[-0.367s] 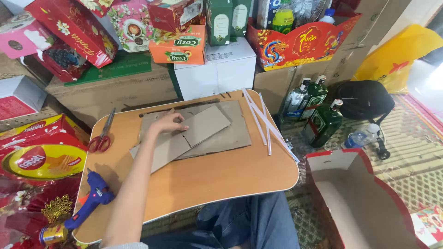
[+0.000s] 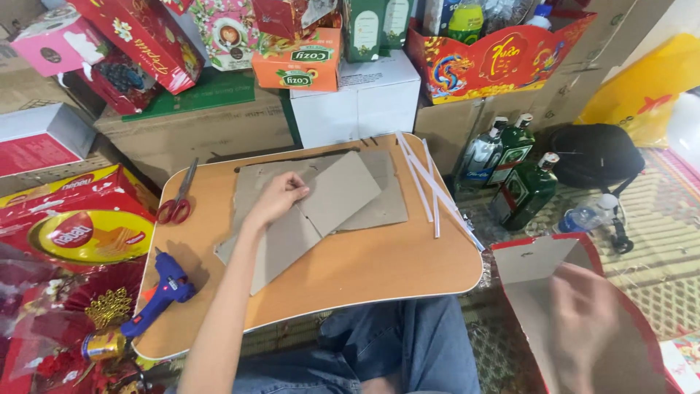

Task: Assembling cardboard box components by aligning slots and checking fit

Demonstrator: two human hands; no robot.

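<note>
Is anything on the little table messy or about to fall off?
A bit. The white sticks lie in a loose, crossed bundle, and the longest pokes past the table at its right edge. The cardboard pieces are stacked crookedly under the left hand. The blue glue gun sits close to the left rim. Nothing looks spilled or broken.

surface: small wooden lap table | on it – overlapping grey cardboard sheets, red-handled scissors at left edge, blue glue gun at near-left corner, white strips along right side
</note>
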